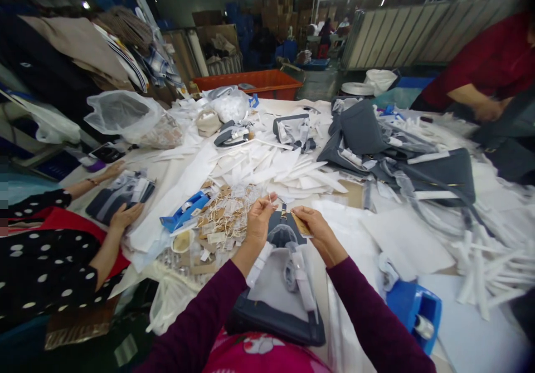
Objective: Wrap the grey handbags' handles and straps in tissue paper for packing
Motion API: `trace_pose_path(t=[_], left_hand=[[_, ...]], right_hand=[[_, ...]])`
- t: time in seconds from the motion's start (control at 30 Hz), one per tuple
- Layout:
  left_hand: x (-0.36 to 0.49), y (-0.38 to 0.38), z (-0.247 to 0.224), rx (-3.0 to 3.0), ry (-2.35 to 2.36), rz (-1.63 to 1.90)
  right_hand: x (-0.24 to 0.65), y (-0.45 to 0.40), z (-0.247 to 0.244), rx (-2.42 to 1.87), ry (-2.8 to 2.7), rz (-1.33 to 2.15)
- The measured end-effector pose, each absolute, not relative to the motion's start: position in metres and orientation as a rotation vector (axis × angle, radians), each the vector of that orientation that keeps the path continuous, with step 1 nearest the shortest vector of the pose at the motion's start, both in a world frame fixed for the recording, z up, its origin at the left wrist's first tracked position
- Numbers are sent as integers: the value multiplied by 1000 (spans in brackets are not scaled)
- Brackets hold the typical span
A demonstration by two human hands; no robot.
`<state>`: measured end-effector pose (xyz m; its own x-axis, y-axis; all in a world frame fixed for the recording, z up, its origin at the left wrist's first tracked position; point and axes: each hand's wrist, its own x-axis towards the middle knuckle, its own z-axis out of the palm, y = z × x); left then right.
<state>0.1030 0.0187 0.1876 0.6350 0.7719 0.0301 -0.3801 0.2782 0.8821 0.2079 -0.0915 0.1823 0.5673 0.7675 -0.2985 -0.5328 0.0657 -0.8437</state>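
Note:
A dark grey bag [278, 316] with a lighter grey panel lies right in front of me, its straps and hardware wrapped in clear plastic and white paper. Above its far end, my left hand [261, 217] pinches a thin white string. My right hand [315, 228] is closed on a brown card hang tag [301, 225], just right of the bag's small metal clasp [283, 212]. To the left of my left hand is a pile of brown tags [223, 217] with white strings.
Blue tape dispensers [186, 211] lie left of the tags and at front right. White paper strips [288, 166] and more dark bags [363, 133] cover the table's far side. Co-workers' hands are at a bag [119, 197] on the left and at far right. An orange bin [259, 83] stands behind.

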Motion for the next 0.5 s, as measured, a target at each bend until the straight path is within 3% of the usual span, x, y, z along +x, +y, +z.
trace_pose_path(t=[0.17,0.3,0.5], left_hand=[[113,8,141,1074,727,589],[113,2,108,1159,853,332],[121,-11,95,1180,874,269]], right_hand=[[251,-111,175,-1278,-312,1065],[282,-117,159,-1631,-429,832],[289,-96,107,-1970,-672,813]])
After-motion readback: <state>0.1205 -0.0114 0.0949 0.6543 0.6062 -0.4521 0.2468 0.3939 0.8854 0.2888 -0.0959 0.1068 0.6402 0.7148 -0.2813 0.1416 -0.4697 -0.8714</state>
